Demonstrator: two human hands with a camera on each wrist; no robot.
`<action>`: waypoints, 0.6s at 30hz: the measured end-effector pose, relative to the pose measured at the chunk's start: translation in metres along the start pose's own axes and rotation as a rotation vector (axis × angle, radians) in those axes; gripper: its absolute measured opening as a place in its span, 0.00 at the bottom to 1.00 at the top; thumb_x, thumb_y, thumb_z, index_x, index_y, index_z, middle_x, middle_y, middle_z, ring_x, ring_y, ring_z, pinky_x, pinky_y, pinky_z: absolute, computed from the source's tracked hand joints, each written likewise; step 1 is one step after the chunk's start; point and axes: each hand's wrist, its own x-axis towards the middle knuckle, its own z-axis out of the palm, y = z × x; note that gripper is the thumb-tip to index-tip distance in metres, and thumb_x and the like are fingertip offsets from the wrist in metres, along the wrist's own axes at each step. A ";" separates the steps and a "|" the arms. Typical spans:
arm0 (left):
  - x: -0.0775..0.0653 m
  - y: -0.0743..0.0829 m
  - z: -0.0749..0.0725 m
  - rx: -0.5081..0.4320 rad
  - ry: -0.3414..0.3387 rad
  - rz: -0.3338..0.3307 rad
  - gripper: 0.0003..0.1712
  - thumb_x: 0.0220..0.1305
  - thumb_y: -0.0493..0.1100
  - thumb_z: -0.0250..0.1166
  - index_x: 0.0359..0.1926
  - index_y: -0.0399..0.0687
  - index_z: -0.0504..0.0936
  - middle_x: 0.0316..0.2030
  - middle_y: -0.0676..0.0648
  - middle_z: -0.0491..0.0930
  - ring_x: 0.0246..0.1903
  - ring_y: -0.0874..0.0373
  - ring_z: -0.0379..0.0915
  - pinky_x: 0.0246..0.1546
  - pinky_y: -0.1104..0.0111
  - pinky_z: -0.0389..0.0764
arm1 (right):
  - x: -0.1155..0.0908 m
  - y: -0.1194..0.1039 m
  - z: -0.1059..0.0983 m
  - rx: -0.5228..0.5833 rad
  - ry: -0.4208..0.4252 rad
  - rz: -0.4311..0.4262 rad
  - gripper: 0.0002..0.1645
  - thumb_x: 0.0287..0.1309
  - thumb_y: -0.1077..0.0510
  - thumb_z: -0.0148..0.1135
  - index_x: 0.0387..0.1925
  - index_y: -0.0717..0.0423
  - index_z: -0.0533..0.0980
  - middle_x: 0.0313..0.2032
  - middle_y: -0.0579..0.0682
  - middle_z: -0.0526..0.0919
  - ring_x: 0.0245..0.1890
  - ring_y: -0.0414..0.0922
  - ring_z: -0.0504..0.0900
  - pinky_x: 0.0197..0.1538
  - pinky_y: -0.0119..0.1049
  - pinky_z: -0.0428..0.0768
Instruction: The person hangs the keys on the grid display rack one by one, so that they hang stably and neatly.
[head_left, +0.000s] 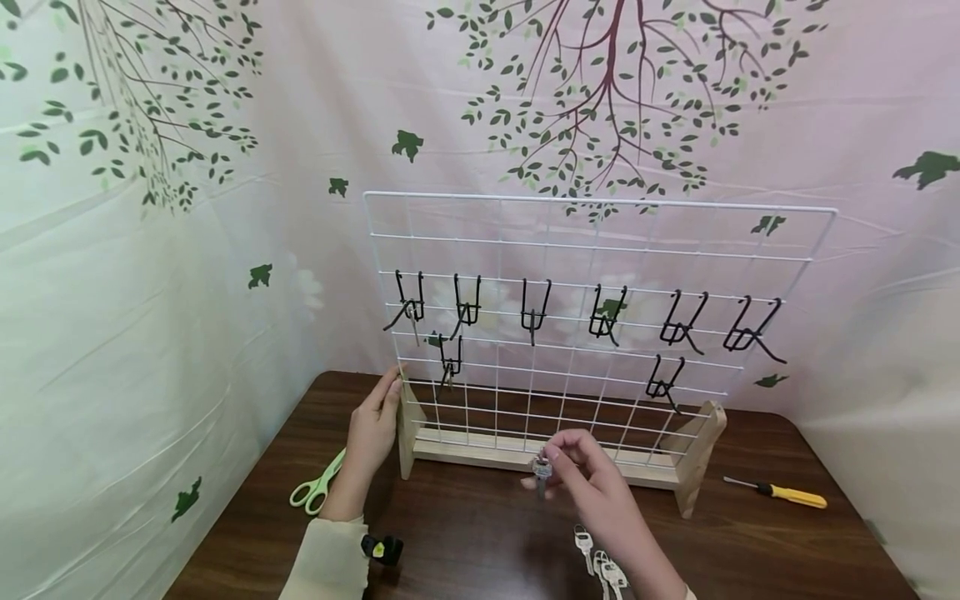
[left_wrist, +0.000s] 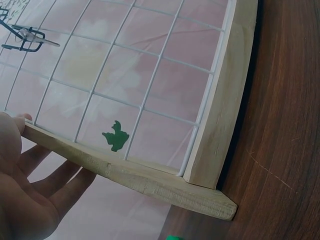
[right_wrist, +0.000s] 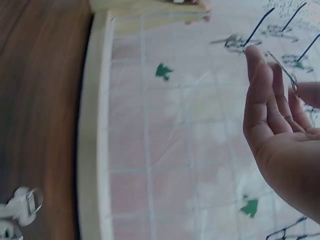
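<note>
A white wire grid rack stands in wooden end supports on the table. My left hand grips its left wooden support; the left wrist view shows the thumb at the grid side of the wood and fingers behind it. In front of the rack's lower rail, my right hand pinches a silver key by its ring end, blade hanging down. The right wrist view catches that key edge-on between thumb and fingers. Black hooks line the grid, and a key hangs from the third upper one.
Loose keys lie on the brown table by the right forearm. Green-handled scissors are left of the left wrist. A yellow screwdriver lies at the right. Another key hangs on the lower left hook. A leaf-printed curtain surrounds the table.
</note>
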 end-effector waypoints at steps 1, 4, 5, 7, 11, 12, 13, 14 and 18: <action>0.000 0.000 0.000 -0.002 0.001 0.003 0.24 0.85 0.54 0.53 0.74 0.59 0.78 0.72 0.41 0.78 0.72 0.40 0.75 0.69 0.37 0.76 | 0.001 -0.003 0.001 0.007 -0.013 -0.019 0.14 0.84 0.56 0.52 0.52 0.66 0.71 0.41 0.57 0.85 0.37 0.49 0.95 0.38 0.40 0.90; 0.000 -0.001 0.000 -0.004 0.003 0.011 0.24 0.86 0.54 0.53 0.74 0.59 0.78 0.72 0.41 0.78 0.72 0.39 0.75 0.69 0.36 0.76 | 0.005 -0.012 0.007 0.022 -0.040 -0.066 0.13 0.84 0.56 0.51 0.52 0.65 0.71 0.39 0.53 0.83 0.34 0.50 0.95 0.36 0.41 0.89; 0.000 -0.001 0.001 -0.003 0.005 0.013 0.24 0.86 0.54 0.53 0.74 0.59 0.78 0.71 0.41 0.79 0.72 0.39 0.75 0.69 0.36 0.76 | 0.006 -0.015 0.008 0.026 -0.051 -0.079 0.13 0.84 0.56 0.51 0.52 0.65 0.71 0.39 0.53 0.83 0.33 0.50 0.95 0.35 0.41 0.89; 0.000 -0.001 0.001 -0.003 0.008 0.016 0.24 0.86 0.54 0.53 0.74 0.59 0.78 0.71 0.41 0.79 0.71 0.39 0.76 0.68 0.37 0.76 | 0.008 -0.020 0.012 0.032 -0.070 -0.107 0.11 0.84 0.57 0.51 0.52 0.64 0.71 0.38 0.54 0.83 0.31 0.50 0.94 0.33 0.40 0.89; 0.000 0.000 0.001 -0.003 0.013 0.020 0.23 0.86 0.53 0.53 0.74 0.58 0.78 0.71 0.41 0.79 0.71 0.40 0.76 0.68 0.37 0.77 | 0.014 -0.033 0.021 0.040 -0.091 -0.149 0.10 0.84 0.58 0.51 0.51 0.64 0.72 0.40 0.61 0.88 0.29 0.49 0.94 0.30 0.40 0.88; 0.000 0.000 0.001 -0.004 0.014 0.019 0.23 0.86 0.53 0.53 0.74 0.58 0.78 0.71 0.41 0.79 0.71 0.40 0.76 0.68 0.37 0.77 | 0.016 -0.037 0.024 0.040 -0.092 -0.155 0.10 0.84 0.58 0.52 0.51 0.63 0.72 0.41 0.62 0.89 0.29 0.49 0.94 0.30 0.40 0.87; 0.000 0.000 0.001 -0.005 0.014 0.016 0.23 0.86 0.53 0.53 0.74 0.59 0.78 0.71 0.41 0.79 0.71 0.40 0.76 0.68 0.37 0.77 | 0.017 -0.040 0.026 0.038 -0.093 -0.158 0.11 0.84 0.57 0.52 0.51 0.63 0.72 0.42 0.62 0.89 0.28 0.49 0.94 0.30 0.40 0.87; 0.000 0.000 0.000 -0.005 0.013 0.013 0.23 0.86 0.53 0.53 0.74 0.60 0.78 0.71 0.41 0.79 0.71 0.40 0.76 0.68 0.37 0.77 | 0.019 -0.044 0.028 0.033 -0.091 -0.161 0.11 0.84 0.56 0.52 0.51 0.62 0.73 0.42 0.62 0.90 0.28 0.49 0.94 0.29 0.39 0.87; -0.001 0.000 0.000 -0.002 0.003 -0.001 0.24 0.85 0.55 0.53 0.75 0.63 0.77 0.72 0.42 0.78 0.72 0.40 0.75 0.70 0.37 0.76 | 0.025 -0.061 0.037 -0.003 -0.077 -0.156 0.11 0.83 0.53 0.54 0.51 0.58 0.74 0.42 0.60 0.92 0.26 0.49 0.93 0.29 0.38 0.86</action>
